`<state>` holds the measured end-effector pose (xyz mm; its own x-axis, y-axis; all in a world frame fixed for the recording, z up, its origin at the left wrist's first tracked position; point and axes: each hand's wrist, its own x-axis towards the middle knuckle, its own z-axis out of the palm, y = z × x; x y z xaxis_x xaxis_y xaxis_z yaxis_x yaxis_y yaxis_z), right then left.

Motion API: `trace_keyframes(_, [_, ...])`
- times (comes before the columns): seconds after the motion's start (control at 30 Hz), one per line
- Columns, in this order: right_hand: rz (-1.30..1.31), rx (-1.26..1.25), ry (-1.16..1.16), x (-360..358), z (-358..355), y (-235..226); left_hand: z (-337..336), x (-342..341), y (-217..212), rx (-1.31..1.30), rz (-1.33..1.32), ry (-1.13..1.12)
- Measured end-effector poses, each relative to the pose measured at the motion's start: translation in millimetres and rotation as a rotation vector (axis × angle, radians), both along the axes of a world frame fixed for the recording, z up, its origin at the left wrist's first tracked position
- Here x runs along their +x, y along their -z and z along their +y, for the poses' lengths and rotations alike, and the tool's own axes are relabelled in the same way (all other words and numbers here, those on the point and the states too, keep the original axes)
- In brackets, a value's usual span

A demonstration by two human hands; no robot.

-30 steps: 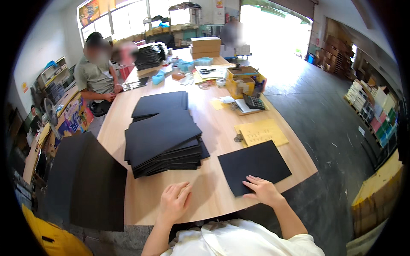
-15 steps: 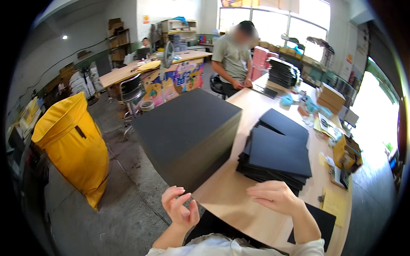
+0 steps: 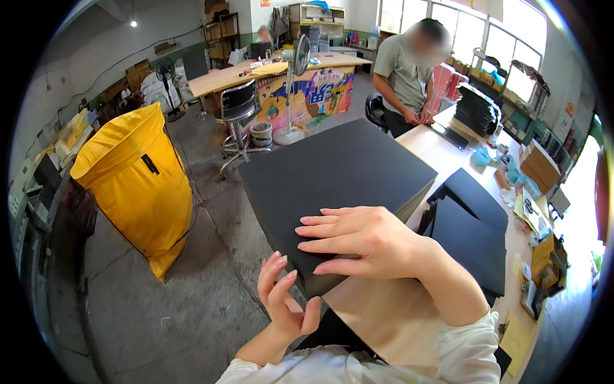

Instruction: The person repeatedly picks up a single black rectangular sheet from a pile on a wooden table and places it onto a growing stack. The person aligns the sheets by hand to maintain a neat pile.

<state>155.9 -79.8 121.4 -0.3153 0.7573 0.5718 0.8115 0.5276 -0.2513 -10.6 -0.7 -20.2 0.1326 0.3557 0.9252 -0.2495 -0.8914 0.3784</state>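
Observation:
A tall block-like stack of black sheets (image 3: 332, 173) stands at the table's left edge. Over its near corner reaches my right hand (image 3: 364, 240), palm down with fingers stretched out. Whether the fingertips touch the top sheet I cannot tell. Close beside that same corner is my left hand (image 3: 288, 297), its fingers bent and the thumb apart, with nothing between them. To the right of the block lies a lower, uneven pile of black sheets (image 3: 470, 240), partly behind my right forearm.
The wooden table (image 3: 396, 320) runs away to the right. A seated person (image 3: 409, 83) works at its far side near another black stack (image 3: 476, 112). A yellow sack (image 3: 137, 185) stands on the floor at left. A brown box (image 3: 540, 163) sits along the right.
My right hand has moved left from above the table to over the tall stack's near corner. My left hand stays near that corner. The whole view has turned to the left.

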Motion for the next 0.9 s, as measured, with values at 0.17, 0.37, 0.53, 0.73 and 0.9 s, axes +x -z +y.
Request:
trace_keyframes(0.17, [0.202,-0.059,-0.004,6,5,7,7,13,-1,0.063,-0.002,-0.025])
trace_keyframes(0.37, [0.388,-0.186,-0.021,9,8,5,13,17,-10,0.120,0.054,-0.073])
trace_keyframes(0.53, [0.462,-0.194,-0.014,9,7,6,14,16,-12,0.165,0.106,-0.087])
trace_keyframes(0.73, [0.486,-0.175,-0.013,10,8,8,12,18,-13,0.188,0.136,-0.146])
trace_keyframes(0.9, [0.492,-0.188,-0.022,11,7,8,9,17,-12,0.162,0.151,-0.156])
